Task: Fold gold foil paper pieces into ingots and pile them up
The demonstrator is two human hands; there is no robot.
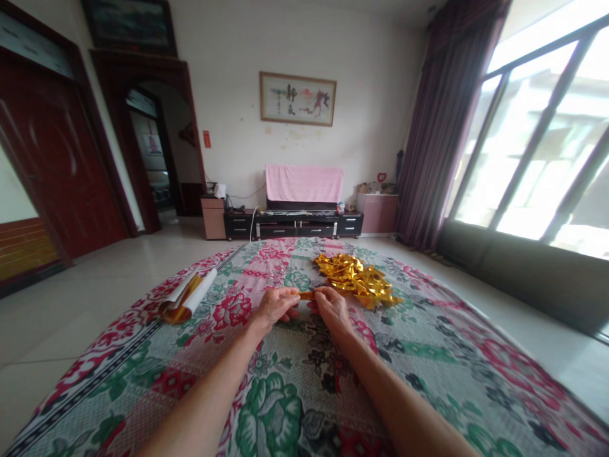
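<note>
Between my two hands is a narrow folded strip of gold foil paper, held level just above the patterned cloth. My left hand pinches its left end between thumb and fingers. At the other end, my right hand grips the same strip, fingertips partly hidden. Right behind my right hand lies a heap of folded shiny gold foil pieces. Off to the left rests a loosely rolled bundle of foil paper, white outside and gold inside.
The flowered cloth covers a wide rounded surface under my arms. Beyond it stand a low black cabinet and a screen-like object under a pink cloth. A purple curtain and large windows are on the right, a dark red door on the left.
</note>
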